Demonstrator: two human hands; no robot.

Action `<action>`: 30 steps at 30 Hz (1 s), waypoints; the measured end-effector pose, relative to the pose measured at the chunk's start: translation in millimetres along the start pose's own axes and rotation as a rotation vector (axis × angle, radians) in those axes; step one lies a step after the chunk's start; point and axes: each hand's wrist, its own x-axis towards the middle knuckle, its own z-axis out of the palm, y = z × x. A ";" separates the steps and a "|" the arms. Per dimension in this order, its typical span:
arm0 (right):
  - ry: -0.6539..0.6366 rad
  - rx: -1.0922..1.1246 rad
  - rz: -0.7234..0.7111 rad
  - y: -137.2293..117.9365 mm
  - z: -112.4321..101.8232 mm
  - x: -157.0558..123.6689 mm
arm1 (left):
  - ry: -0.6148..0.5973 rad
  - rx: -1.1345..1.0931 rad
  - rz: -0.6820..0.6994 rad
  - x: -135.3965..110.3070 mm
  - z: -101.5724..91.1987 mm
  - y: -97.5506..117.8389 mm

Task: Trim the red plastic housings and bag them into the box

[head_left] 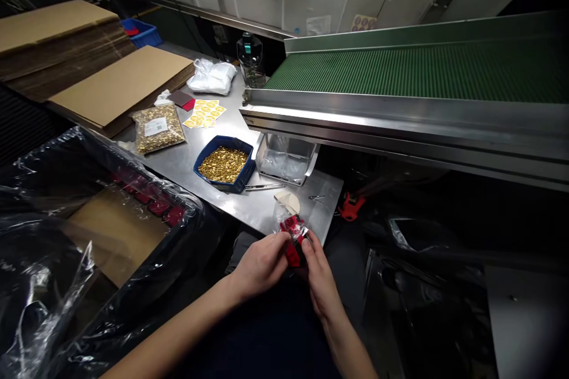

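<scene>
Between my two hands is a small red and black part (292, 256) with clear plastic film (284, 213) around its upper end. My left hand (263, 259) pinches it from the left, thumb on top. On the other side the fingers of my right hand (319, 266) are closed on its right edge. What exactly the part is, I cannot make out. A pale round disc (291, 202) lies on the metal table (213, 204) just beyond it. Farther off, a blue tray (213, 141) holds many small gold-coloured pieces (223, 164).
A green ribbed conveyor (400, 68) crosses above the table's right side. Beneath its end stands a bin of clear bags (284, 160). Tweezers (265, 187) lie beside the blue tray. At left are a black-lined box (120, 231), cardboard sheets (120, 86) and a bag of gold pieces (157, 130).
</scene>
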 end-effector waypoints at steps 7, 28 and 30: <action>0.030 -0.302 -0.065 -1.6 -0.1 2.7 | 0.040 -0.118 0.003 -16.3 2.5 9.5; -0.024 -1.048 -0.252 -33.6 3.2 10.3 | 0.182 -0.455 -0.498 -20.8 -20.6 -24.3; 0.080 -1.194 -0.319 -36.5 9.9 1.3 | 0.207 -0.372 -0.487 -23.4 -17.9 -20.4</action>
